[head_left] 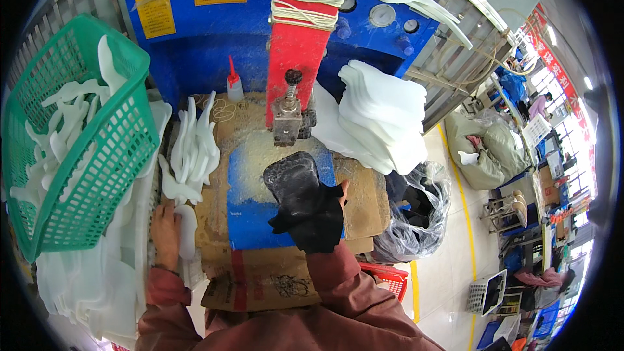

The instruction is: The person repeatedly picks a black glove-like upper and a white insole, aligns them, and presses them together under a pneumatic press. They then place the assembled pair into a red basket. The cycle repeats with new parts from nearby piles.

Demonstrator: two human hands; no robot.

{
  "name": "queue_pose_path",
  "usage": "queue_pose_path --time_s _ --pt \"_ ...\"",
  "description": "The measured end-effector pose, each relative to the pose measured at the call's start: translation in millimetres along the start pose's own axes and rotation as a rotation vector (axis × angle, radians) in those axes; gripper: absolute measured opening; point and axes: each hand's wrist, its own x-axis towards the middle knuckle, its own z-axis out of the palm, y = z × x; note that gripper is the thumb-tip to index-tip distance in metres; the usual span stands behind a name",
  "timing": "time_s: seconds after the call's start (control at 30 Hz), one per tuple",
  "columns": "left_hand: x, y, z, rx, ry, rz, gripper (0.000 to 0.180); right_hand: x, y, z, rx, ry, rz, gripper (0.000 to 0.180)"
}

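Fingers of our right hand (344, 192) grip a black cloth piece (322, 221), mostly hidden behind it, with one fingertip showing at its right edge. We have this piece over the near right part of a blue board (250, 227), its rounded, dust-marked end pointing far and left, below the metal head (286, 120) of a red arm (296, 58). Our left hand (166, 234) lies at the left with its fingers extended, beside a white foot-shaped sheet (188, 233); we cannot tell whether they grasp it.

Pale powder covers the board's far part, and brown cardboard (367, 208) lies under it. Farther left we see a bundle of curved white sheets (193, 153) and a squeeze bottle (235, 88) with a red nozzle; at the far right, a white stack (383, 117). Far beyond stands a blue machine (208, 32) with round gauges. On our left a green basket (91, 192) holds more white sheets; on our right a clear plastic bag (432, 221) holds black pieces.
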Motion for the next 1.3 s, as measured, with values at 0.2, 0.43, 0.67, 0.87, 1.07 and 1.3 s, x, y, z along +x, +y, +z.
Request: queue_pose_path --time_s 0.2,0.43,0.67,0.87,1.07,1.3 --pt "1 8 -16 -0.092 0.143 0.088 0.016 12 0 8 -0.141 0.045 0.012 0.097" --pt "-11 33 -65 -0.113 0.147 0.136 0.013 52 2 27 -0.178 0.033 0.016 0.093" --pt "-15 49 -111 -0.433 0.220 0.028 0.014 74 6 37 -0.149 0.042 0.090 0.091" --pt "-10 61 -131 -0.620 0.112 -0.021 0.011 71 19 37 -0.184 0.078 0.092 0.090" --pt "-3 77 -130 -0.948 -0.017 -0.147 0.011 68 13 20 -0.228 0.124 0.120 0.092" --pt "14 122 -156 -1.284 -0.297 -0.166 0.016 38 6 18 -0.272 -0.108 0.140 0.086"
